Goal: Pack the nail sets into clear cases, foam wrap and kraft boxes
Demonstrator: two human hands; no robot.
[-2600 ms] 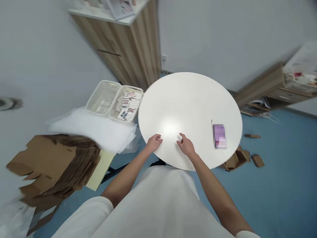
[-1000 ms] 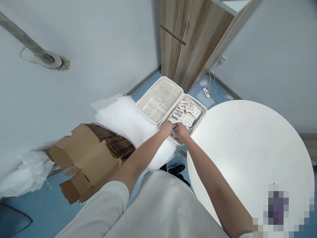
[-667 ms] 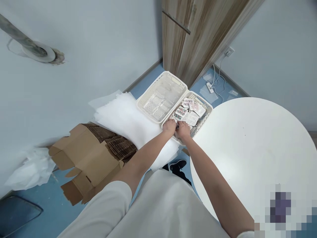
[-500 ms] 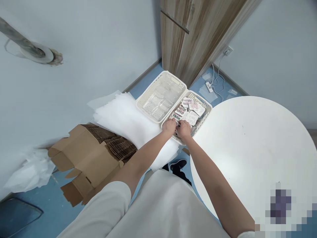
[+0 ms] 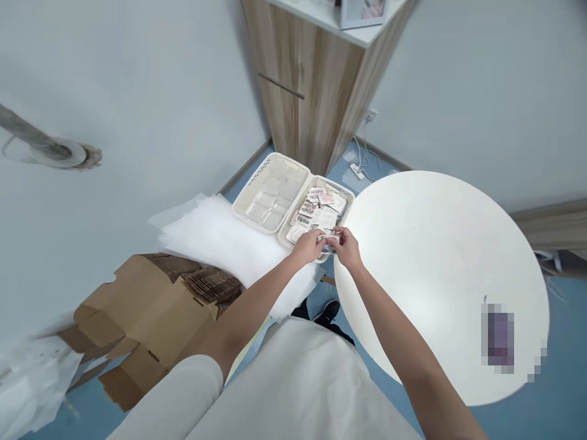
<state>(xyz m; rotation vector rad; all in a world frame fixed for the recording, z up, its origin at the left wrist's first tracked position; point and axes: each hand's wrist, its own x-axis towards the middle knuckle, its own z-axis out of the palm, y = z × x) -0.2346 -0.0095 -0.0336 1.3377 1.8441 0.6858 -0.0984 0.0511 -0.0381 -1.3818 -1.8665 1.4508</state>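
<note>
My left hand (image 5: 308,247) and my right hand (image 5: 347,249) pinch a small white card (image 5: 328,237) between them, one at each side. They hold it just above the near end of a white perforated basket (image 5: 352,197). Inside this basket lies a loose pile of small cards (image 5: 324,216), several with rows of coloured nail-like shapes, others showing printed white backs. Adjoining it on the left, a second white basket (image 5: 239,208) contains clear plastic cases (image 5: 268,205). My fingers cover part of the held card, so its print is unreadable.
White foam sheets (image 5: 215,235) and flattened brown cardboard boxes (image 5: 151,299) are stacked at left. A round white table (image 5: 435,256) stands at right, with a blurred-out purple object (image 5: 499,339) on it. Behind are a wooden cabinet (image 5: 312,85) and a power strip (image 5: 356,171) on the floor.
Both hands have come up from inside the basket with a card held between them. The view has tilted upward, bringing the cabinet top into sight.
</note>
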